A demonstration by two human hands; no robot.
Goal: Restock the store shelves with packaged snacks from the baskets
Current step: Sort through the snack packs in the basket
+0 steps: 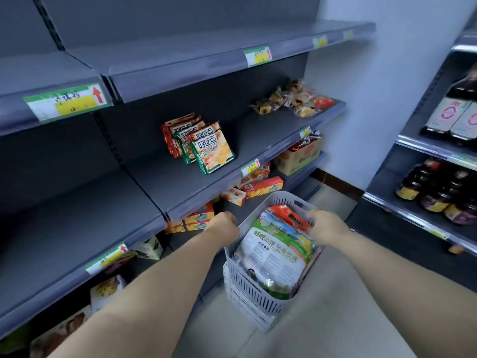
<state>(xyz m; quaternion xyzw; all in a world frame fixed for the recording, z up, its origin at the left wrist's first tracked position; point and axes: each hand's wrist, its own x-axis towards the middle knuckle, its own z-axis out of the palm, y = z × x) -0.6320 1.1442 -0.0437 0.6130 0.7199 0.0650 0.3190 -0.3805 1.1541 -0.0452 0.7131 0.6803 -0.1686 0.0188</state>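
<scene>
Though apart, curled hands (224, 223) (327, 227) on basket (249, 286), packet (290, 215).

Basket (260, 288) is stacked on a second basket (245, 308), right of the shelves. Inside it: big bag (278, 254) at near end, small pack (291, 215) at far end. Left hand (223, 224) grips basket's left rim, right hand (325, 226) grips small pack. Middle shelf (258, 140): chip bags (206, 148) centre, pastries (294, 99) at far right end. Boxes (263, 187) are on the shelf below. Bottles (436, 195) are on the rack (382, 182) at right.
</scene>
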